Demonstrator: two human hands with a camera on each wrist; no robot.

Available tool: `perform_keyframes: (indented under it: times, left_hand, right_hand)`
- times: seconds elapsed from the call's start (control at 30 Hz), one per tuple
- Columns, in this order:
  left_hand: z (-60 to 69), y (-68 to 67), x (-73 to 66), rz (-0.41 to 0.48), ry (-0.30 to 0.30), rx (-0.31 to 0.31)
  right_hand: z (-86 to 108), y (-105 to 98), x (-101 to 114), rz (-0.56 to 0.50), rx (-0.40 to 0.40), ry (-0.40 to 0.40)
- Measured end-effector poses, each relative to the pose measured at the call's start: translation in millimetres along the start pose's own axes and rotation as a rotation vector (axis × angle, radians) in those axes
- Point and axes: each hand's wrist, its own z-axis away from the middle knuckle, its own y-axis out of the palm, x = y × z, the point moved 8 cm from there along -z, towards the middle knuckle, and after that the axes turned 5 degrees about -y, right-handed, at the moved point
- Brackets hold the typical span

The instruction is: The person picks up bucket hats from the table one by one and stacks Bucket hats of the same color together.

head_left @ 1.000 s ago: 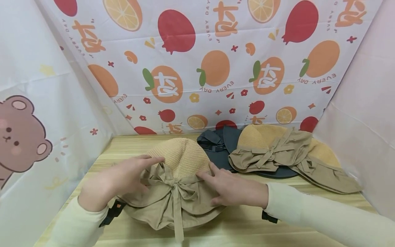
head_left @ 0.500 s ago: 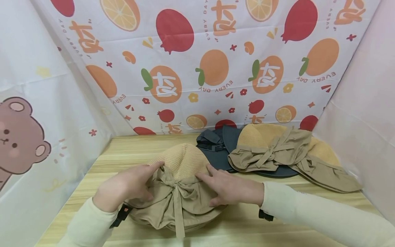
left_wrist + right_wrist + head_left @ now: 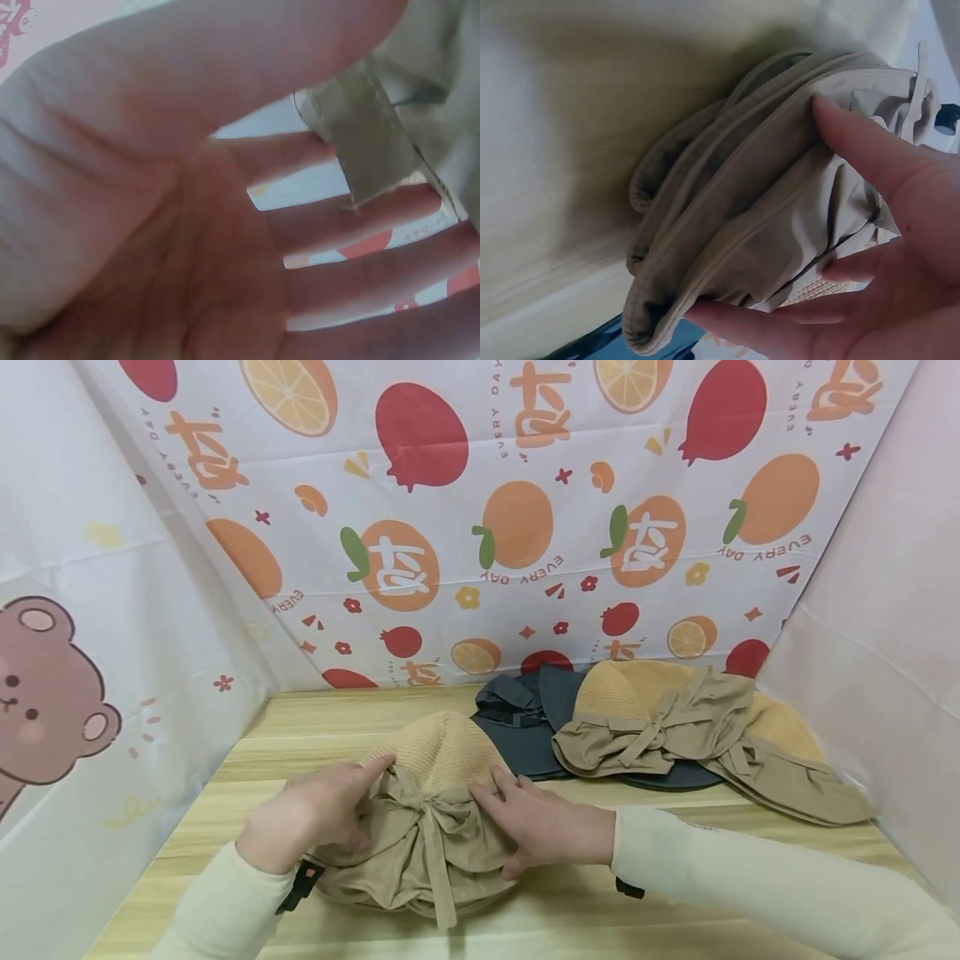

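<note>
A straw hat (image 3: 405, 847) stood crown up on the wood-grain table (image 3: 300, 731), left of centre, between the person's two grips. Crown (image 3: 435, 752): pale yellow, closely woven, with a crease running down the front. Brim (image 3: 731, 202): khaki cloth, soft and rumpled, drooping; several stitched edges showed one beneath another. Bow (image 3: 422, 803): same cloth, tied at the base of the crown, one long tail hanging over the brim.

Left grip (image 3: 311, 810): spread wide against the hat's side, forefinger at the crown's edge; the wrist view showed the fingers nearly straight and apart, a strip of cloth crossing before them. Right grip (image 3: 543, 822): likewise spread wide, thumb touching the brim, forefinger against its far part, the hat's side between.

Beyond, at the back right, lay a dark hat (image 3: 521, 743); a bow-tied hat (image 3: 622, 697) partly overlapped it, and another khaki-brimmed hat (image 3: 802, 781) lay beside that one.
</note>
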Motion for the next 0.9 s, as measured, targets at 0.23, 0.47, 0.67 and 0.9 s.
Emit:
perform_keyframes:
  times: [0.23,0.47,0.67,0.9]
  left_hand:
    - [-4.7,5.1,1.6,0.009,-0.055,0.003]
    - [-7.5,3.8,2.7,0.002,-0.076,0.014]
    - [-11.3,2.2,3.5,0.005,-0.086,0.014]
    - [-12.1,0.1,2.8,0.014,-0.070,0.015]
  right_hand:
    - [-17.6,-0.4,-15.7,0.023,0.005,-0.003]
    - [-27.6,-4.5,-25.8,-0.031,0.061,-0.013]
    - [-34.2,-4.1,-36.8,-0.062,0.110,0.008]
    - [-33.5,-4.6,-44.2,-0.104,0.152,-0.020]
